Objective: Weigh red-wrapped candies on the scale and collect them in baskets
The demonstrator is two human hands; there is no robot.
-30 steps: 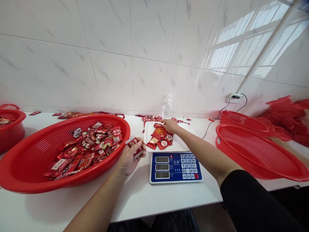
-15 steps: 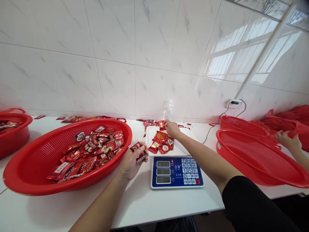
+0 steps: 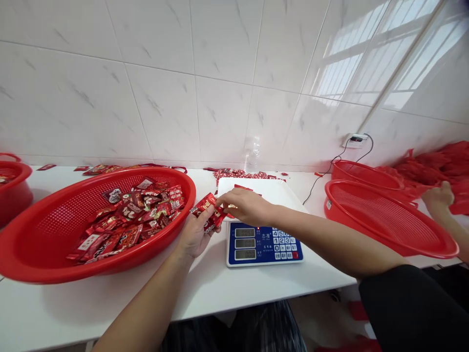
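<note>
In large red basket (image 3: 110,269), pile of red-wrapped packets (image 3: 128,215).

Shiny red packets (image 3: 207,201) lie bunched and overlapping in the left hand (image 3: 195,235), beside the red basket (image 3: 47,230)

This looks like a small packing workroom: digital scale (image 3: 265,244), candy-filled basket (image 3: 47,230), white tabletop (image 3: 216,283), tiled wall (image 3: 164,93).

Red baskets (image 3: 32,234), white table (image 3: 205,298), blue scale panel (image 3: 267,244) w/ white keys, white wall tiles (image 3: 161,102) w/ grey veins
</note>
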